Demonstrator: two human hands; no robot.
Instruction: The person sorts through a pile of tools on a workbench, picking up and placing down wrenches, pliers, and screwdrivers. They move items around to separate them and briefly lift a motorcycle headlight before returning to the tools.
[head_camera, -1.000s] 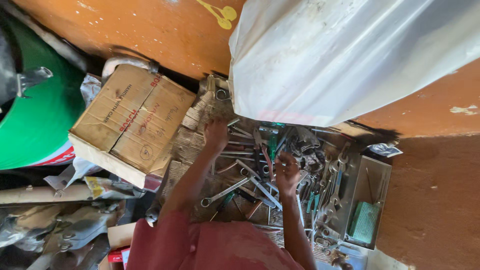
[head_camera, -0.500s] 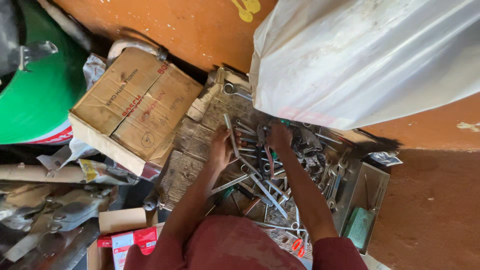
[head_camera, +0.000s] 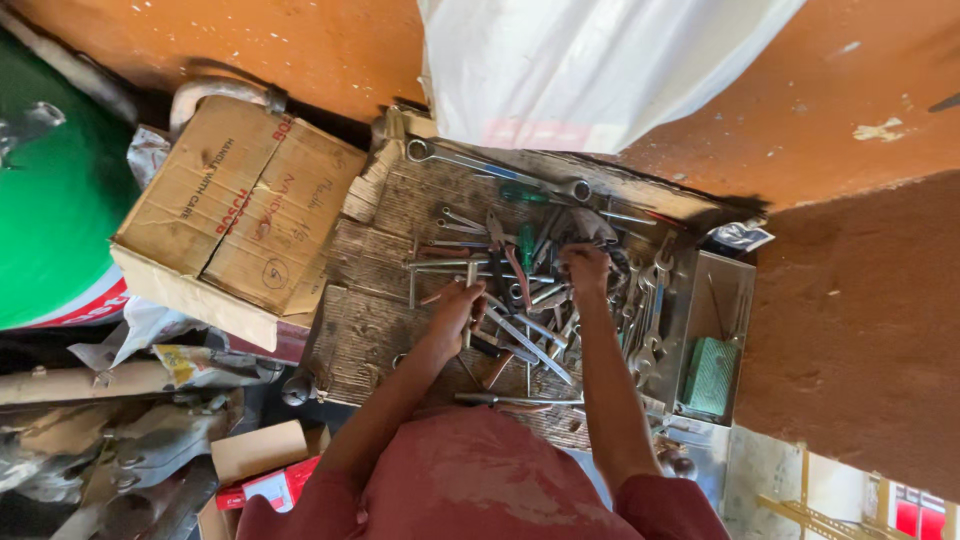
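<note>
Head cam, looking straight down: your left hand (head_camera: 455, 310) is curled around a slim metal tool (head_camera: 470, 300) in the heap of steel wrenches and pliers (head_camera: 540, 290) on the worn wooden board (head_camera: 370, 330). Your right hand (head_camera: 585, 268) digs into the same pile, fingers bent; can't tell if it grips anything. Battered brown cardboard box (head_camera: 240, 220) sits just left, grey metal tray (head_camera: 715, 330) on the right.

orange wall (head_camera: 250, 40) | brown dirt floor (head_camera: 860, 330) | white sheet (head_camera: 590, 60) | daylight
</note>
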